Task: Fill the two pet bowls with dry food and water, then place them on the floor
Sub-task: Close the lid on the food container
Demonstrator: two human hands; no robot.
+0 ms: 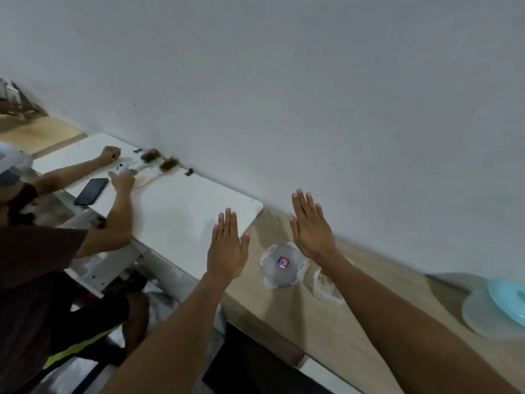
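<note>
One lidded container (281,264), one phone (91,191) — one blue bowl (508,305).

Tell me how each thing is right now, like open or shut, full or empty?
left hand: open, fingers straight, holding nothing.
right hand: open, fingers straight, holding nothing.
clear container: lid on, standing on the wooden table.
blue bowl: on the table, half out of view, contents unclear.
small tub: partly hidden, state unclear.
phone: lying flat, screen dark.
</note>
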